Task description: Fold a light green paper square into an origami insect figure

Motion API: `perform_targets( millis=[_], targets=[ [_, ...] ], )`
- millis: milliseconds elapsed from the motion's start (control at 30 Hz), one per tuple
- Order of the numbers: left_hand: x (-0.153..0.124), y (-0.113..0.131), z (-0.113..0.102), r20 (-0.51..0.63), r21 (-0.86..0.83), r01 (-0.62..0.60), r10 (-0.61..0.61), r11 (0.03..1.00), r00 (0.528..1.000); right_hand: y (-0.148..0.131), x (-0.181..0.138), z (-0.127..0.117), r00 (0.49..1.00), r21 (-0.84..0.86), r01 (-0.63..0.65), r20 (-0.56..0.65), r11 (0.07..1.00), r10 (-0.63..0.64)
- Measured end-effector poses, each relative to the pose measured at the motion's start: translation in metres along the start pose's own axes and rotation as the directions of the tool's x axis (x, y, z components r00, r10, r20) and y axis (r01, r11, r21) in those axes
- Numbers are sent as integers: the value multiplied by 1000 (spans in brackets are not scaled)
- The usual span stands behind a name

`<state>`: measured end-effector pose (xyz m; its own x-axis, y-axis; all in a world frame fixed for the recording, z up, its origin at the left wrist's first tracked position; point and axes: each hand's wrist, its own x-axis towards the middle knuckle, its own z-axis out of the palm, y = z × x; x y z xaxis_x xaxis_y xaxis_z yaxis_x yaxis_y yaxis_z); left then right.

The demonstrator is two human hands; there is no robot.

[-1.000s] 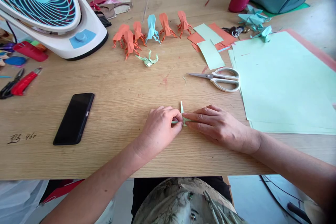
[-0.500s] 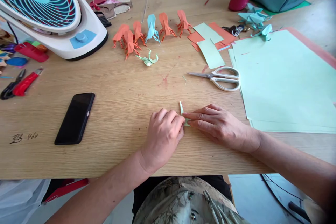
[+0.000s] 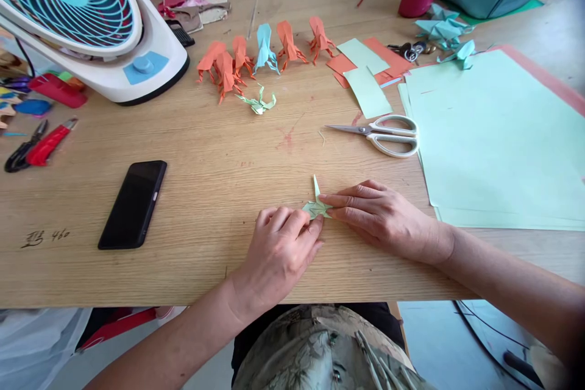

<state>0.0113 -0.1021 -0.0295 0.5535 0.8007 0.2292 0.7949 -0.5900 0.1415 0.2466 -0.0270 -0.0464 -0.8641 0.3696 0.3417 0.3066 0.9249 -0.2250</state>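
A small pale green folded paper piece (image 3: 316, 204) lies on the wooden table (image 3: 205, 195) near its front edge, one thin point sticking up. My left hand (image 3: 278, 250) pinches its left side with curled fingers. My right hand (image 3: 379, 216) presses its right side down, fingers together and flat. Most of the paper is hidden under the fingertips.
White-handled scissors (image 3: 384, 133) lie just beyond my right hand. Large pale green sheets (image 3: 493, 140) cover the right. A black phone (image 3: 133, 203) lies at the left. Several orange and blue folded figures (image 3: 260, 55) stand further back, beside a white fan (image 3: 86, 18). Red-handled cutters (image 3: 39, 146) rest far left.
My left hand has slid back toward me and lower on the paper piece, uncovering more of its left side. My right hand has stayed in place.
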Motion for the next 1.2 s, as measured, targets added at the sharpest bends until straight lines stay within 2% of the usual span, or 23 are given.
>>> perform_targets(
  millis=[167, 300, 433, 667, 1000, 1200],
  targets=[
    [-6, 0, -6, 113, 70, -17, 9, 997, 994, 0, -2, 1, 1000, -2, -19, 17, 1000, 19],
    [-5, 2, -7, 150, 109, -10, -7, 994, 989, -2, -2, -1, 999, -16, -11, 37, 1000, 12],
    [-4, 2, -4, 147, 92, -3, -11, 996, 989, -4, -1, -4, 997, -44, 37, 65, 998, -35],
    [-11, -3, -7, 92, 21, -45, 43, 999, 995, -5, 1, -5, 996, -75, 41, 82, 996, -34],
    [-19, -5, -12, 186, 118, -94, 71, 989, 980, -5, 0, -1, 997, -84, 41, 64, 996, -36],
    [-32, -9, -12, 167, 115, -91, 71, 989, 983, -7, 0, 2, 999, -100, 27, 36, 995, -23]
  ],
)
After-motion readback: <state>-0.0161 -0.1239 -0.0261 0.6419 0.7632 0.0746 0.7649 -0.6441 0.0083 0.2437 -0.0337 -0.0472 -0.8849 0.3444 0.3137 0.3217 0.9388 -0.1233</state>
